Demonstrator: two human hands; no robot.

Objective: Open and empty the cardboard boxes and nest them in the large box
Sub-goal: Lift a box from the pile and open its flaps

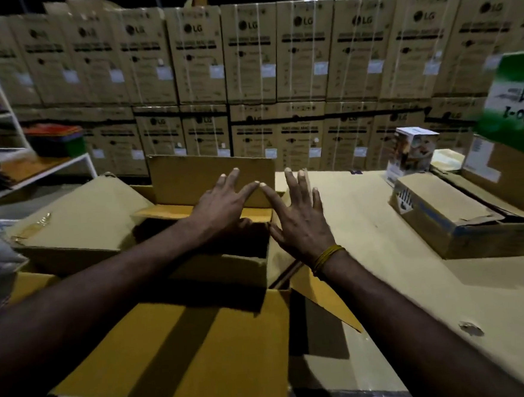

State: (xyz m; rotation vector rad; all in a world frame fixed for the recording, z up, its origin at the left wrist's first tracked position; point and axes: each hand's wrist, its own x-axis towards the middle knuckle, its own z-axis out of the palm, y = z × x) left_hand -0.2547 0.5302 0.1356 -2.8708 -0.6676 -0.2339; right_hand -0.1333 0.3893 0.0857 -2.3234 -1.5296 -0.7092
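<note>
Left hand: the left hand [224, 205] is spread flat, fingers straight and fanned, palm down over the mouth of the open box; whether it touches the upright flap behind it cannot be told.
Right hand: the right hand [299, 219] is also spread wide with straight fingers, holding nothing; its index fingertip nearly meets the left index tip, and a yellow thread band [327, 257] circles its wrist.
Open box: the open box [228, 262] sits directly under both hands, standing inside the large box; its far flap [203, 177] stands upright and the inside is dark.
Large box: the large box [188, 358] lies nearest the camera, its near flap folded outward and a right flap angled out.
Table: the cardboard-covered table [401, 297] carries a closed, dented box [461, 224] well to the right of the right hand, with a small printed carton [411, 153] behind it.
Background: a wall of stacked cartons [251, 59] fills the rear.
</note>
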